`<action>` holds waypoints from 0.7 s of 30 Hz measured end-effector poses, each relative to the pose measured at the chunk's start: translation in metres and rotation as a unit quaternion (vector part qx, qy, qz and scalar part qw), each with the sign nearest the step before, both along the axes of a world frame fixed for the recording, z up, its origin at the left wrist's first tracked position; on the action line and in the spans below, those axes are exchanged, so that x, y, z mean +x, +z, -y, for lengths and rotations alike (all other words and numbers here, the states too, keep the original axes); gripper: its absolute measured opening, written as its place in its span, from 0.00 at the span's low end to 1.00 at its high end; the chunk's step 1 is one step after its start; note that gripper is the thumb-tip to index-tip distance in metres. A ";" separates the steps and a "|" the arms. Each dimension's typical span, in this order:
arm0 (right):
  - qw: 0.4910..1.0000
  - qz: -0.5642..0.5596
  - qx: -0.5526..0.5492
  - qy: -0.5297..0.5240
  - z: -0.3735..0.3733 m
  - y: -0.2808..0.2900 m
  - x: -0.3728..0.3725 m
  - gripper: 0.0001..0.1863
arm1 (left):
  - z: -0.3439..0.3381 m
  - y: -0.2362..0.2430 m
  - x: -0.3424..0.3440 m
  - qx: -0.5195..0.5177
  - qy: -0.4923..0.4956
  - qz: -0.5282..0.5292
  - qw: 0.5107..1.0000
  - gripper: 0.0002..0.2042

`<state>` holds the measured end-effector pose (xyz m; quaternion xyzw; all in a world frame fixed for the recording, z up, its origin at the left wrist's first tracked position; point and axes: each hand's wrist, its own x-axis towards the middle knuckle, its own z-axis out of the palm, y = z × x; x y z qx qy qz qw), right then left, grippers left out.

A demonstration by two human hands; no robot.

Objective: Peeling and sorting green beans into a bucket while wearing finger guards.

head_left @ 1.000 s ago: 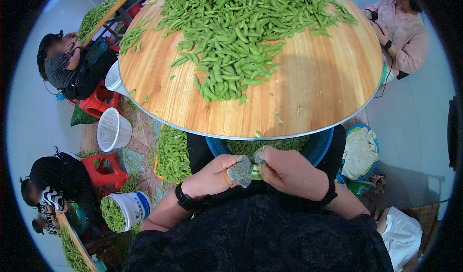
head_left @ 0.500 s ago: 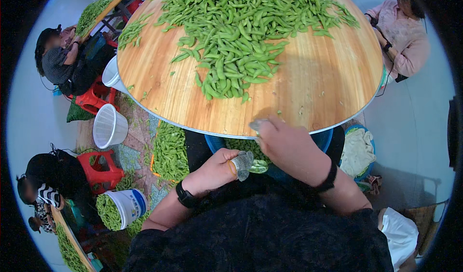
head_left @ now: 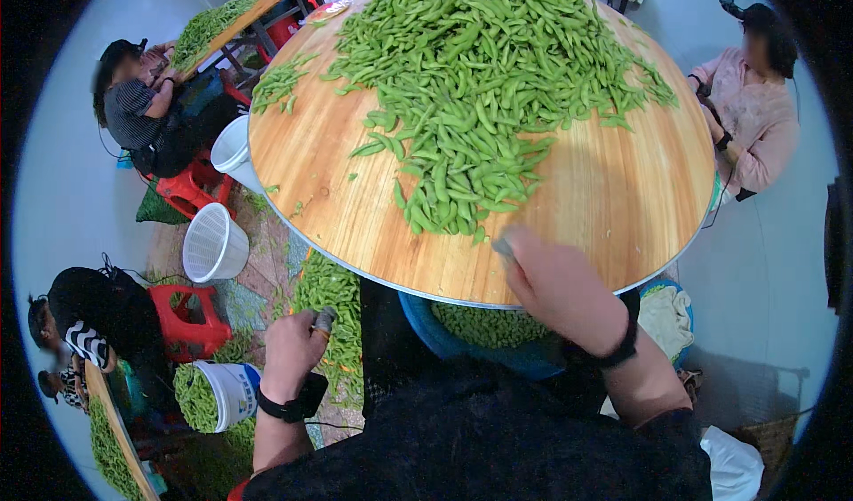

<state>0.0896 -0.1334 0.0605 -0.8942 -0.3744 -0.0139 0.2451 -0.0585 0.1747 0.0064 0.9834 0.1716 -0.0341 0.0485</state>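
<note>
My left hand (head_left: 302,350), with grey fingertip coverings, is low at the left, over a crate of green pods (head_left: 329,274) on the floor. Its fingers are curled and what they hold, if anything, is hidden. My right hand (head_left: 551,279), blurred, hangs over the near edge of the round wooden table (head_left: 640,217), just short of the heap of green pods (head_left: 462,75); its fingertips are smeared. A blue tub of shelled beans (head_left: 480,323) sits below the table edge between my legs.
Co-workers sit at the right (head_left: 755,128), upper left (head_left: 133,101) and lower left (head_left: 80,314). At the left are a white basket (head_left: 213,243), red stool (head_left: 191,328) and bucket of pods (head_left: 213,394). A blue tub with white cloth (head_left: 666,319) is at the right.
My hands have separated: the right moved up toward the table's pods, the left down and leftward, away from the bright green pod it held in front of my body. The view has shifted, showing the table lower.
</note>
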 end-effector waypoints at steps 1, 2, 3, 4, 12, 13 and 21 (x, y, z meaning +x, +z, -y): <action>1.000 0.017 0.011 -0.007 -0.011 0.001 0.010 0.07 | 0.006 0.005 0.005 -0.058 -0.009 0.032 0.998 0.13; 0.999 0.021 0.019 -0.017 -0.022 -0.004 0.019 0.08 | 0.017 0.012 0.011 -0.117 -0.020 0.064 0.991 0.13; 0.999 0.026 0.026 -0.024 -0.033 -0.012 0.027 0.08 | 0.029 0.019 0.016 -0.174 -0.028 0.096 0.980 0.13; 0.998 0.031 0.034 -0.032 -0.039 -0.019 0.035 0.09 | 0.038 0.024 0.021 -0.207 -0.055 0.122 0.969 0.12; 0.974 -0.108 0.178 -0.085 0.011 -0.017 0.050 0.11 | 0.079 0.018 0.035 -0.441 -0.197 0.145 0.863 0.07; 0.961 -0.114 0.240 -0.071 0.015 -0.021 0.043 0.11 | 0.087 0.019 0.040 -0.502 -0.194 0.100 0.837 0.07; 0.986 -0.069 0.138 -0.068 0.011 -0.014 -0.043 0.11 | 0.156 0.017 0.083 -0.856 -0.044 -0.009 0.515 0.11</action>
